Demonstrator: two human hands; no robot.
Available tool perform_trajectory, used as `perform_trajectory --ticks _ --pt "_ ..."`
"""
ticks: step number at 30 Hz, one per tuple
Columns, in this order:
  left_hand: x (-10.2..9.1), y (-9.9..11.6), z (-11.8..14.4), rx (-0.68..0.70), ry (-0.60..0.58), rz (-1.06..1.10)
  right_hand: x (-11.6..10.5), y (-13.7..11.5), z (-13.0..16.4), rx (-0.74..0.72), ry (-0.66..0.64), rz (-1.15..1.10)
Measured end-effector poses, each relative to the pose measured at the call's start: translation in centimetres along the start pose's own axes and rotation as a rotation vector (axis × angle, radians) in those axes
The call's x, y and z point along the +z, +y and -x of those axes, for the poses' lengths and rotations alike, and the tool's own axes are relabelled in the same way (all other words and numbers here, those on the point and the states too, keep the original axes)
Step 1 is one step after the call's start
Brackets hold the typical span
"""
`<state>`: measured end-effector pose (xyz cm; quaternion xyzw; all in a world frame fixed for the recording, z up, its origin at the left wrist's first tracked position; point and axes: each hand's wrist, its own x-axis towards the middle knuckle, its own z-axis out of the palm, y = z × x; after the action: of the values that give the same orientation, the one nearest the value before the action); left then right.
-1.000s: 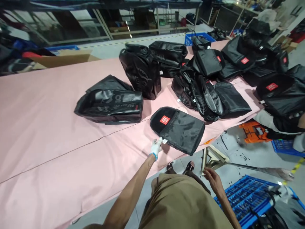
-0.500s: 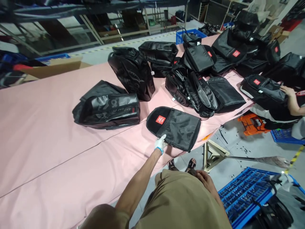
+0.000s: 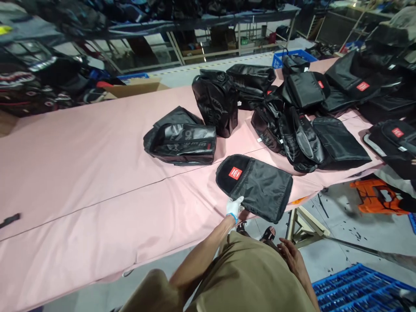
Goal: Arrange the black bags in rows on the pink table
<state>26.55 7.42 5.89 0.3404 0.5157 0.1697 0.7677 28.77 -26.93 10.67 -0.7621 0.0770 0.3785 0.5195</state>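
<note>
At the far left I have a short black strap lying on the long table covered in pale pink cloth. Further right, beyond the table's back edge, I see a brown cardboard box. Next, a glossy black bag with dark lettering lies on its side, and just behind it stands a taller shiny black bag.

My left hand, in a white glove with a blue wrist edge, touches the near edge of a flat black fabric backpack with a rounded top and red square label. This backpack rests on the pink cloth near the table's front edge. The thumb lies over its edge; the other fingers are largely hidden, so I cannot tell whether they pinch the fabric.

My bare right hand hangs beside the khaki clothing, below the table edge, its fingers loosely bent; I cannot tell whether they touch anything. Near it, on the floor, is a beige triangular metal frame. Rightmost, I see an orange object above a blue plastic lattice crate.
</note>
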Motion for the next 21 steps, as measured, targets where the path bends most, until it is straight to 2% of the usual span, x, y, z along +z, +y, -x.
perform_trajectory --ticks 5,8,11,14,18,21 --pt "-2.0 -1.0 2.1 0.057 0.019 0.027 1.1 -0.9 -1.6 0.044 -0.1 -0.049" --pt "-2.6 -1.0 3.0 0.076 0.024 0.03 2.1 -1.7 -2.0 -0.009 -0.048 -0.041" --pt "-3.8 0.1 3.2 -0.001 0.042 -0.052 2.7 -2.5 -2.1 -0.067 0.018 -0.018" --pt "-6.2 3.3 1.8 -0.018 0.134 -0.145 2.7 -2.8 -2.6 -0.077 0.024 0.021" --pt "-9.7 10.0 -2.5 0.104 0.308 -0.23 2.3 -1.9 -3.7 -0.057 0.013 -0.004" --pt "-11.0 14.6 -6.2 0.185 0.302 -0.308 2.6 -1.0 -4.4 -0.056 0.033 -0.017"
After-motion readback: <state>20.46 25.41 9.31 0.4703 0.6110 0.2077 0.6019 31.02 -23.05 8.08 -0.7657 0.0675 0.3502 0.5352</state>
